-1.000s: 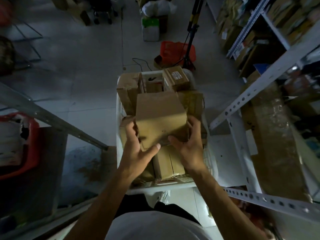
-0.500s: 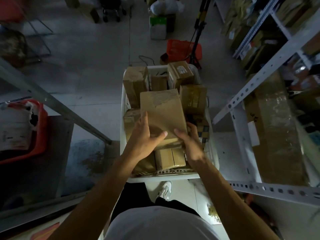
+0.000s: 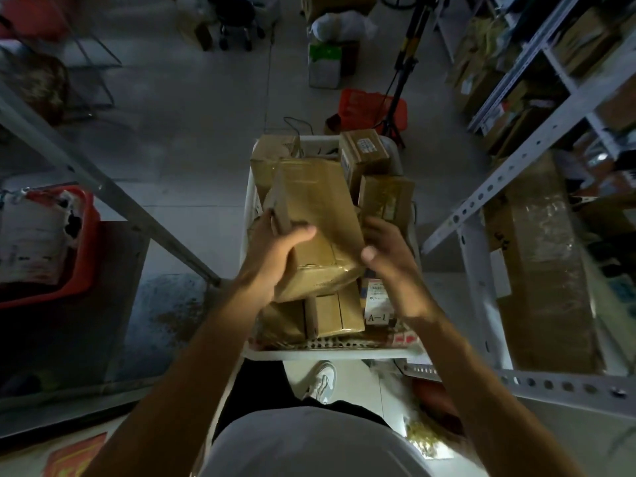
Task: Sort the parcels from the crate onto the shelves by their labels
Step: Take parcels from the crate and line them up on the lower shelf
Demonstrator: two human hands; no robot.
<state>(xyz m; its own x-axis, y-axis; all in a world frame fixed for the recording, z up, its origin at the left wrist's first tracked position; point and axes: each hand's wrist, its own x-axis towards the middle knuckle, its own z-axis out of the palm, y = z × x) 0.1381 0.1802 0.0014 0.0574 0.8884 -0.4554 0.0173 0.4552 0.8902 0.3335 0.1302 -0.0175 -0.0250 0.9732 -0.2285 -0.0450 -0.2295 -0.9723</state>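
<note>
You held a tall brown parcel (image 3: 316,215) tilted above the white crate (image 3: 253,204), over its middle, your left hand (image 3: 275,249) gripping the parcel's left edge with the thumb pressed across its front face, while your right hand (image 3: 389,259) cupped the lower right side; its thumb showed free at the parcel's corner, and whether the fingers behind actually closed on the cardboard could not be told. No label showed on the face turned toward you, so the step in hand was probably to rotate the parcel until its marking came into view; you would have done well to keep the left-hand grip firm, let the right hand take the weight from beneath, and turn it clear of the boxes packed below. Those crowded the crate: a small labelled box (image 3: 364,149) at the far right corner, another carton (image 3: 385,201) against the right wall, a squat box (image 3: 334,313) at the near edge, and a white tag reading A-1 (image 3: 377,316) near the near right corner. Perforated steel shelving (image 3: 516,160) rose at your right, a large wrapped carton (image 3: 543,263) lying on its low shelf, and a slanted upright (image 3: 113,197) stood at your left beside a red bin (image 3: 82,266). The uprights narrowed any swing toward the shelves.
</note>
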